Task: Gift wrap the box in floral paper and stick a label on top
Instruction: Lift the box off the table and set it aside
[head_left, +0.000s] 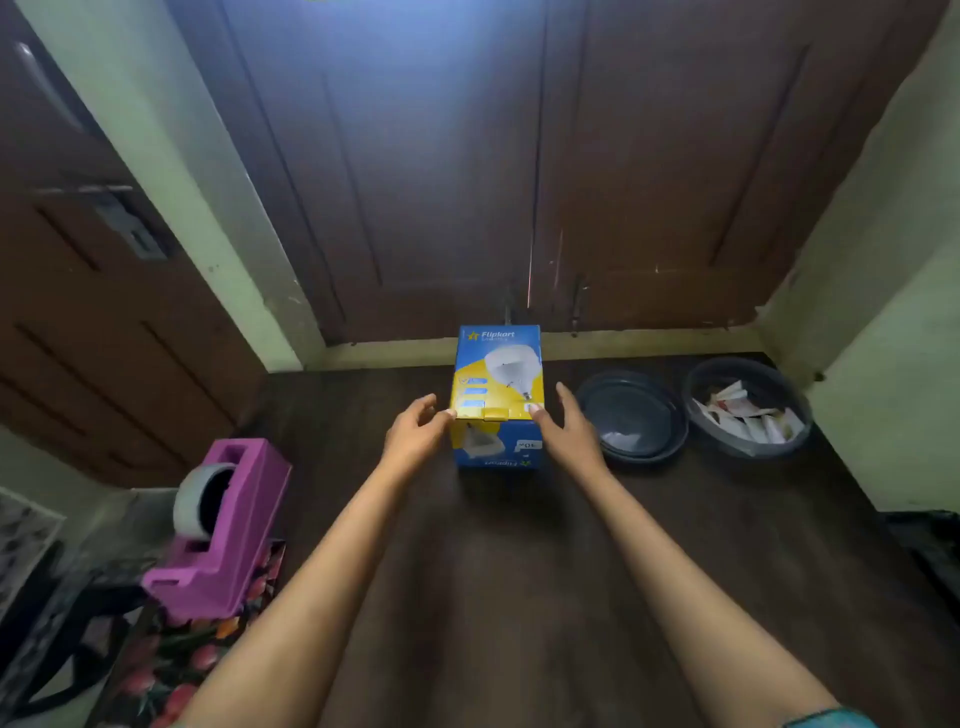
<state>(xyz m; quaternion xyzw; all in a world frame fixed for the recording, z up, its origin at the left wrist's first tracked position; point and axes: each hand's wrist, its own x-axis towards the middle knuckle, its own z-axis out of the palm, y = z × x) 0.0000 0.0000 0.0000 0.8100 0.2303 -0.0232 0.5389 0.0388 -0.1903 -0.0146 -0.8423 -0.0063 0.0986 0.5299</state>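
Clearly the wrapping has not begun: the box (496, 374), blue and yellow with a bulb printed on it, stands bare on the dark wooden table (519, 545), towards its far edge and well apart from the floral paper (171, 670), which lies at the near left corner under a pink tape dispenser (228, 530). The step in hand looks like taking up or positioning the box. Both forearms reach straight forward, almost parallel, and the hands flank the box at its near top edge. The left hand (413, 434) has its thumb tip on the near left corner, its fingers loosely curved beside the left face; whether they touch the card I cannot tell. The right hand (571, 431) is released and flat, fingers stretched along the right face, thumb resting on the near right corner. Neither hand is clenched round the box; it seems lightly held between them. Next, I judge, the paper must be freed from the dispenser and spread out, then the box set on it. A dark bowl (743, 451) at the right holds paper slips (748, 415), perhaps labels.
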